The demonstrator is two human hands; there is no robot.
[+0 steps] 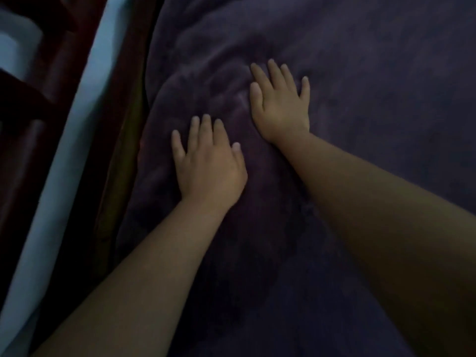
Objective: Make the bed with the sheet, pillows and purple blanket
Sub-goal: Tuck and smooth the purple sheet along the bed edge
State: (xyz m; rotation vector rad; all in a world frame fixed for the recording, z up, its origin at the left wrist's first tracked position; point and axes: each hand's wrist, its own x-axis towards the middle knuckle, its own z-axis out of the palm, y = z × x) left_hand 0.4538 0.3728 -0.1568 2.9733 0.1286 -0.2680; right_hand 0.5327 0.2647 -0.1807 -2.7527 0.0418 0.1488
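At the far left there is dark reddish-brown wooden furniture (31, 104), dim and blurred, with a pale whitish shape (15, 47) behind it that I cannot identify. Next to it a light blue strip of fabric (77, 130) runs diagonally from the top down to the bottom left corner; it may be the sheet, but I cannot tell for sure. Right of this strip lies a dark band in shadow, and then the soft, fuzzy purple blanket (373, 86) begins, covering the bed over the whole rest of the view. The left hand (208, 166) lies flat on the blanket near its left edge, palm down, fingers spread and gripping nothing. The right hand (280, 104) rests further away and just to the right, also flat and spread, holding nothing. Between and above the hands the blanket shows soft wrinkles; to the right it looks smoother.
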